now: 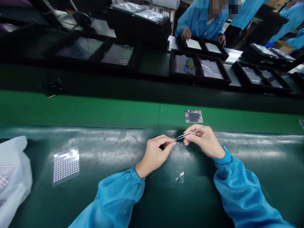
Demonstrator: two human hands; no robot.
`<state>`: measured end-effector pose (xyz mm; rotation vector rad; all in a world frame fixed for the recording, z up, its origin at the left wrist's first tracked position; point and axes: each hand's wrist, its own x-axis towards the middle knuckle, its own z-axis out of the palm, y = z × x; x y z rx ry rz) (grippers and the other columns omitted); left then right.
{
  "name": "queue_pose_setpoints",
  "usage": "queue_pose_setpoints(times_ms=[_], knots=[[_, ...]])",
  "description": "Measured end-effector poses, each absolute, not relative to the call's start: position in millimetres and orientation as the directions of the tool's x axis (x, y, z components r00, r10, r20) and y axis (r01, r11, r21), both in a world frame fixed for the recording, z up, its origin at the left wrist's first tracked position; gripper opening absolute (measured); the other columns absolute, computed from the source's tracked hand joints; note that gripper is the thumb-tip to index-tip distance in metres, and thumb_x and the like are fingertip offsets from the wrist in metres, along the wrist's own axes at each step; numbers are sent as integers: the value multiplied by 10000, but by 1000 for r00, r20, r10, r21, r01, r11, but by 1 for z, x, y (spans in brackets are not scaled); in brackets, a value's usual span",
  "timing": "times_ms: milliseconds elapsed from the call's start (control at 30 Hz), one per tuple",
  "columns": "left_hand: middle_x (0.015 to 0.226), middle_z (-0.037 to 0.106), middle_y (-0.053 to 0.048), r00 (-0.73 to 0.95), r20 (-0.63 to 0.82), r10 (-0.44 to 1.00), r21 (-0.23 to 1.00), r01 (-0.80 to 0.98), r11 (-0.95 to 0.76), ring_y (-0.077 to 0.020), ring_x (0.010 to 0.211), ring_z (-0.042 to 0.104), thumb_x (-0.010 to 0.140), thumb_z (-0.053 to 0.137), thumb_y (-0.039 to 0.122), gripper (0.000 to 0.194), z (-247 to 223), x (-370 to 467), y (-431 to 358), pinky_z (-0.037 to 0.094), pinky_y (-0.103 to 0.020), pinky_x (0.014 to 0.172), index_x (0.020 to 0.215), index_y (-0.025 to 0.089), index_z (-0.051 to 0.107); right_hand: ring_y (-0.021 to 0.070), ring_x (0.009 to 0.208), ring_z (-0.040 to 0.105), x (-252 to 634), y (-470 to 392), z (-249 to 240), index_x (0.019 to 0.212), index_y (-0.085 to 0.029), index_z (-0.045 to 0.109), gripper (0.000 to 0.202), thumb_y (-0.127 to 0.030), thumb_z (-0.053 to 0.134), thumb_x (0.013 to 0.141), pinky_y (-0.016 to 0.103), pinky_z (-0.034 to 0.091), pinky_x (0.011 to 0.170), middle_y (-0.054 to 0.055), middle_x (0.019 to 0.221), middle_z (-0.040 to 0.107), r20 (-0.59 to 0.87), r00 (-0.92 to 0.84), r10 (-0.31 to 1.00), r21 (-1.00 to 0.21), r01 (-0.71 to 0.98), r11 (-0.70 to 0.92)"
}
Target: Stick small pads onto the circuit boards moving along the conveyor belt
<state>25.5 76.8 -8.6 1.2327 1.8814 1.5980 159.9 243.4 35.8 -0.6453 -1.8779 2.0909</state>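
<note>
My right hand [201, 140] is closed around a pair of thin metal tweezers [190, 134], whose tips point left toward the fingertips of my left hand [158, 153]. That left hand is pinched at thumb and forefinger. A small, thin, pale piece [177, 143] shows at its fingertips, mostly hidden, and its kind is unclear. The tweezer tips reach this pinch; whether they touch the piece I cannot tell. Below the hands, a clear plastic sheet [177, 177] lies on the dark green mat [109, 199]. Just beyond my right hand, a circuit board [194, 116] lies flat on the green strip.
At left lie a sheet of small round stickers [66, 165] and a white plastic bag [17, 171]. Black trays [201, 68] with screen panels stand along the far line. Across it, a co-worker's hands [186, 33] touch another tray. Another board [301, 123] sits at the right edge.
</note>
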Motion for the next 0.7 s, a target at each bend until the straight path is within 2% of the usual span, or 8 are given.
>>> queue_pose_setpoints(times_ms=[100, 167, 700], knots=[[750, 745, -40, -544, 235, 805, 929, 371, -21, -160, 652, 671, 879, 687, 176, 111, -10, 25, 77, 514, -275, 624, 798, 181, 762, 171, 652, 743, 159, 243, 36, 891, -131, 726, 184, -297, 791, 843, 284, 623, 639, 91, 789, 777, -138, -872, 470, -990, 116, -77], [749, 743, -40, -543, 234, 806, 928, 372, -18, -160, 654, 671, 881, 688, 179, 112, -10, 25, 76, 514, -278, 627, 796, 180, 760, 172, 635, 740, 159, 242, 38, 880, -125, 720, 188, -303, 775, 857, 280, 620, 616, 94, 768, 774, -134, -876, 464, -991, 119, -63], [755, 749, -41, -541, 245, 805, 921, 389, -18, -157, 654, 675, 880, 695, 177, 101, -9, 25, 76, 516, -273, 622, 800, 183, 757, 169, 583, 725, 156, 237, 43, 833, -116, 715, 196, -302, 779, 838, 277, 621, 574, 75, 698, 755, -133, -866, 482, -989, 145, -12]])
